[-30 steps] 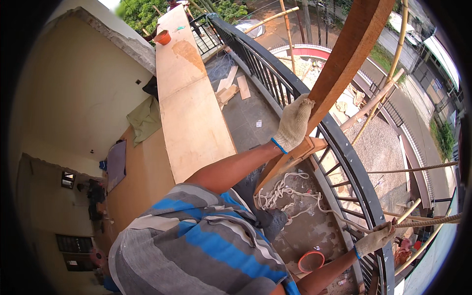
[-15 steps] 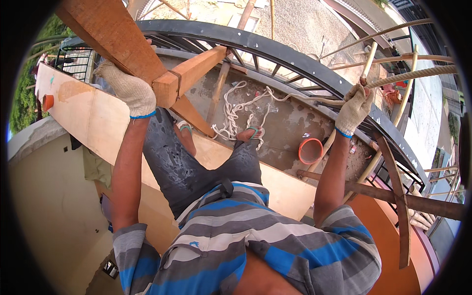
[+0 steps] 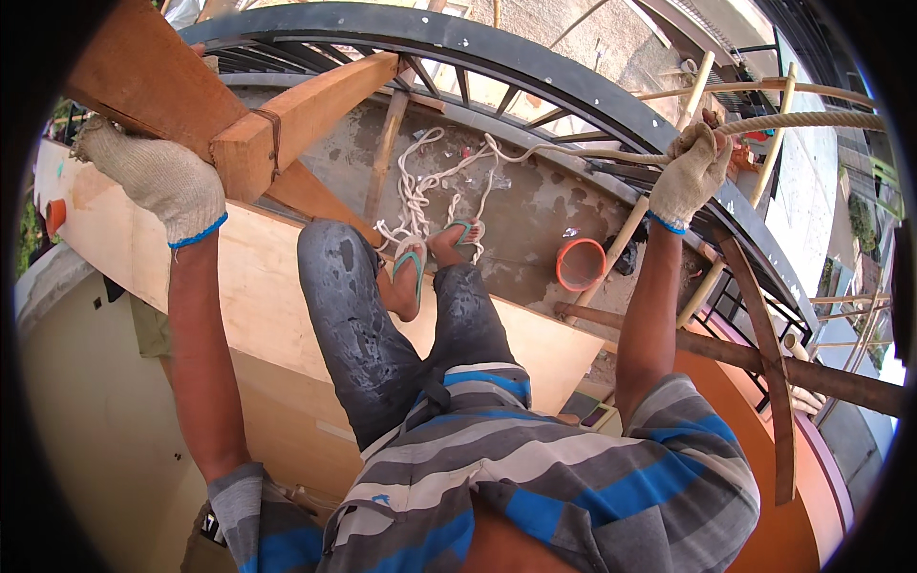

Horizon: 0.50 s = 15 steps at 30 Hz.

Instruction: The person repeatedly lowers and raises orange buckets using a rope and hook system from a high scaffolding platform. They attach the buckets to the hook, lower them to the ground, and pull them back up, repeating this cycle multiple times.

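The left hand (image 3: pixel 153 177), in a knit work glove, is clenched on the edge of a thick timber beam (image 3: pixel 143 81) that slants across the upper left. A shorter block (image 3: pixel 296 119) is tied to the beam with a strap. The right hand (image 3: pixel 690 177), also gloved, has its fingers (image 3: pixel 702 143) closed round a thick rope (image 3: pixel 812 121) that runs out to the right, just above a curved dark railing (image 3: pixel 535 62).

A second ago the view looked along the railing, with the left hand high on a curved brown piece and the right hand low by the rail. Half a second ago it had swung round to look straight down the body, and since then both hands have kept their grips while the arms stretched wider. So the person looks braced between beam and rope, standing steady rather than shifting a hold.

Below, both feet in sandals (image 3: pixel 413 263) stand on a wet concrete floor (image 3: pixel 535 205), beside a loose white cord (image 3: pixel 420 186) and an orange bowl (image 3: pixel 580 264). A plywood sheet (image 3: pixel 258 286) lies under the legs. Bamboo poles (image 3: pixel 702 86) stand beyond the railing.
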Tool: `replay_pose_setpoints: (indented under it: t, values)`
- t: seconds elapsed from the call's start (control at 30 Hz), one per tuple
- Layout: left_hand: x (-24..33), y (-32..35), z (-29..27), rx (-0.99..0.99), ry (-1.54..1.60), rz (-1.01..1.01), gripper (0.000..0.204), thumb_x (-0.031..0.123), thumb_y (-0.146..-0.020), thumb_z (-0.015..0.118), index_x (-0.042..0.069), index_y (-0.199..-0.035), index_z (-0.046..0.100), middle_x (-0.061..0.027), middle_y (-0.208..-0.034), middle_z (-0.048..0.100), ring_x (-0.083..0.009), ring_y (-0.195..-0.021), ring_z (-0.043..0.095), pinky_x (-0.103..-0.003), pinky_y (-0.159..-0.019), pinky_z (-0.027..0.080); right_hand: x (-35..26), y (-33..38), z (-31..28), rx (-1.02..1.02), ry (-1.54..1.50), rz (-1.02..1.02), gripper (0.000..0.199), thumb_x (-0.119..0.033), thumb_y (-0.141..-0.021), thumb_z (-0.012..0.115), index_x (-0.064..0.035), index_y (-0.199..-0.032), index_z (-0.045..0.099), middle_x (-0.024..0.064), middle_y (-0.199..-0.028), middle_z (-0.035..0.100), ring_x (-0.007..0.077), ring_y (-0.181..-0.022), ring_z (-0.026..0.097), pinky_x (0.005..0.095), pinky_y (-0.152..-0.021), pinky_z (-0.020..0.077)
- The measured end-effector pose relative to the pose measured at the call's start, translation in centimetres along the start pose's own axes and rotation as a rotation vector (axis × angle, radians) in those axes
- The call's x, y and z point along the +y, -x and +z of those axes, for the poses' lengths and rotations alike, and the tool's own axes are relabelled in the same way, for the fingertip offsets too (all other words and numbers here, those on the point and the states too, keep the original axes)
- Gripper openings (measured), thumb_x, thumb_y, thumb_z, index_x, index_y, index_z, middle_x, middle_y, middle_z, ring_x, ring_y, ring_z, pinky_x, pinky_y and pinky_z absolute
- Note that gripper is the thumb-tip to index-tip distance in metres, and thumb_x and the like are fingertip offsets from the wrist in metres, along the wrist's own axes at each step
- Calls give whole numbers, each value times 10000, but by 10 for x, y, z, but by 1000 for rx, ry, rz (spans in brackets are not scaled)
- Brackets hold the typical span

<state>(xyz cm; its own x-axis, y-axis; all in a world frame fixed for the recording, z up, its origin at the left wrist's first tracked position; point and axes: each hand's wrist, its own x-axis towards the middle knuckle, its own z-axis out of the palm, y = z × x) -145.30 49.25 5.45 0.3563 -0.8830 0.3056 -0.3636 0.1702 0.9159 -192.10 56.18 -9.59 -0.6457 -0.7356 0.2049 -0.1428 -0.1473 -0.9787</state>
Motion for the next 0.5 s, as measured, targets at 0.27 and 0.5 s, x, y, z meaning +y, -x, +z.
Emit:
replay_pose_setpoints:
  t: [0.27,0.5]
  values:
    - [0,-3,-3,-14,120,-109,663,542,-1069,258,13,-1414,462,-213,-1259,649,-268,-1094,697,-363,-940,598,-26,6,-23,15,-27,15,310,-256,-1105,517,-1,-1246,622,-27,-762,521,45,-607,436,221,-527,364]
    - [6,-3,-4,-22,318,-234,717,627,-1054,251,53,-1417,480,-208,-1187,662,-275,-1049,690,-402,-908,586,-48,21,-37,-21,9,168,268,-234,-1109,519,-4,-1205,617,-21,-792,543,38,-659,467,216,-559,390]
